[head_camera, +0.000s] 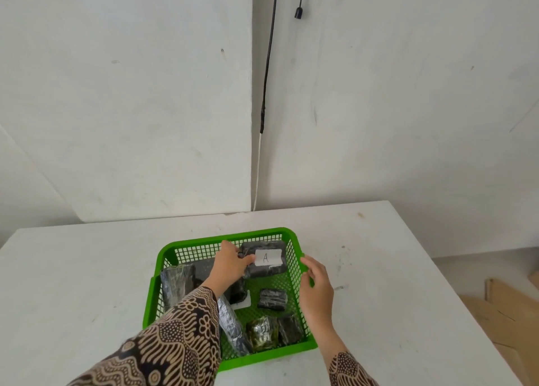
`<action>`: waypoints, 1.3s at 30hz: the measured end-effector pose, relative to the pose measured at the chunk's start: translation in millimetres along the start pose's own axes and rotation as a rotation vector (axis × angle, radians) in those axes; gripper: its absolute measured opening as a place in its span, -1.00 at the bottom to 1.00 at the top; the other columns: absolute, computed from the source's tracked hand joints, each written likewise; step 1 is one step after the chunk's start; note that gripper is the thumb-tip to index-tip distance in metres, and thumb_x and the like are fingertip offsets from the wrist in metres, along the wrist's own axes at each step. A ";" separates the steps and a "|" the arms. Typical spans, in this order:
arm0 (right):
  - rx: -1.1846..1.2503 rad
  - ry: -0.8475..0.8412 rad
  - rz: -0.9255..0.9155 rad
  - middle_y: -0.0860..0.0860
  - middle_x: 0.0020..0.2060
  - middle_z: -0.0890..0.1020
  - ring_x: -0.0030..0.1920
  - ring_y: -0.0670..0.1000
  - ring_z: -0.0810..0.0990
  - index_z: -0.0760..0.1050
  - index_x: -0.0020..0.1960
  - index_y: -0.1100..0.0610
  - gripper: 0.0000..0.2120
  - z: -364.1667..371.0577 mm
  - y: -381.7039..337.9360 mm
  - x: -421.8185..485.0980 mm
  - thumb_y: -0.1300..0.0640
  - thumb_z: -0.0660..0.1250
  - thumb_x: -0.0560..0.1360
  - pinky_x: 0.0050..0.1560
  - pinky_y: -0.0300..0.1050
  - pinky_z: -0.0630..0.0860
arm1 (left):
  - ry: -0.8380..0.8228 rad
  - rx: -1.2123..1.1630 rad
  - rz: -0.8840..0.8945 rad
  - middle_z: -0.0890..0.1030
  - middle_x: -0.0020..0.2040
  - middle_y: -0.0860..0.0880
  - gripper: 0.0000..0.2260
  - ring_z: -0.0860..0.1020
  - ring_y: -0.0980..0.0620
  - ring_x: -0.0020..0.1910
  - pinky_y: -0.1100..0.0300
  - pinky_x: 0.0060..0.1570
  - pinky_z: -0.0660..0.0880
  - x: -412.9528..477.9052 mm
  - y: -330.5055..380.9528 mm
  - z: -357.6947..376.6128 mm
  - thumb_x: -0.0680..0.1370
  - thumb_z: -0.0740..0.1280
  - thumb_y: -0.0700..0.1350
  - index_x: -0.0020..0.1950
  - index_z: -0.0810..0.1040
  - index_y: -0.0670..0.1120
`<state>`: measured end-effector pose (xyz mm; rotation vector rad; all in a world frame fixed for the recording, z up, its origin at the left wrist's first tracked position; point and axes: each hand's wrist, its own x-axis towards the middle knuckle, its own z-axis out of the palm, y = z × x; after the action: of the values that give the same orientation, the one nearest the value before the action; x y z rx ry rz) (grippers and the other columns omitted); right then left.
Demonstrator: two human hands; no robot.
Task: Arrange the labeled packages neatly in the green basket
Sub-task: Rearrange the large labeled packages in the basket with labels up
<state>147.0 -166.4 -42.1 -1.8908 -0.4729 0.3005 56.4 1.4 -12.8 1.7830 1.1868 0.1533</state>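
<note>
Dark wrapped package (pixel 264 258) with white label reading "A" at far right of green basket (pixel 221 244), left hand (pixel 232 261) gripping its left end, right hand (pixel 316 280) loosely open on the basket's right rim, smaller dark packages (pixel 272 299) nearer, white table (pixel 393 269) beneath.

A plain, sparsely furnished room, more makeshift work corner than kitchen or office. Bare white walls (pixel 116 93) fill the upper frame, scuffed, with a black cable (pixel 269 50) hanging down the corner. A white worktop (pixel 393 283) is stained, and flattened cardboard (pixel 507 315) lies lower right.

pkgs (pixel 266 259) in basket (pixel 294 271), basket on table (pixel 408 269)
</note>
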 end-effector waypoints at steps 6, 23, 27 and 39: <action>-0.054 0.018 -0.089 -0.14 0.17 0.55 0.14 -0.33 0.46 0.58 0.15 0.08 -0.66 -3.3 16.4 -0.3 0.38 0.17 0.54 0.11 -0.62 0.31 | -0.119 0.208 0.001 0.51 0.03 -0.16 -0.68 0.52 -0.09 -0.03 0.10 -0.06 0.46 2.0 -1.5 20.5 0.54 0.31 -0.06 0.17 0.39 -0.23; -0.088 0.053 -0.133 -0.07 0.18 0.56 0.14 -0.40 0.45 0.59 0.11 0.10 -0.67 -0.6 18.5 -3.0 0.41 0.19 0.52 0.13 -0.63 0.30 | -0.306 0.236 0.047 0.26 0.48 -0.17 -0.40 0.52 0.10 -0.04 0.24 -0.09 0.49 -0.9 -5.6 17.2 0.57 0.21 -0.13 0.53 0.00 -0.13; -0.089 0.035 -0.151 -0.06 0.20 0.56 0.21 -0.12 0.51 0.59 0.09 0.08 -0.66 -1.4 18.1 -3.6 0.41 0.19 0.52 0.20 -0.48 0.39 | -0.280 0.203 0.068 0.49 0.26 -0.08 -0.43 0.30 0.27 -0.33 0.39 -0.33 0.30 3.6 -7.9 11.7 0.59 0.18 -0.13 0.53 0.01 -0.13; -0.244 -0.020 -0.151 0.03 0.22 0.47 0.26 -0.05 0.38 0.58 0.08 0.11 -0.71 15.3 -2.4 -8.7 0.38 0.21 0.51 0.08 -0.48 0.30 | 0.221 0.084 0.330 0.52 0.21 -0.09 -0.75 0.46 -0.07 0.23 0.02 0.24 0.44 -24.0 -32.9 -42.6 0.56 0.21 -0.25 0.20 0.52 -0.09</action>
<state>132.3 -156.9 -45.5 -2.0760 -0.6879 0.1673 -1.1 12.4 -5.9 2.0689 1.0529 0.5111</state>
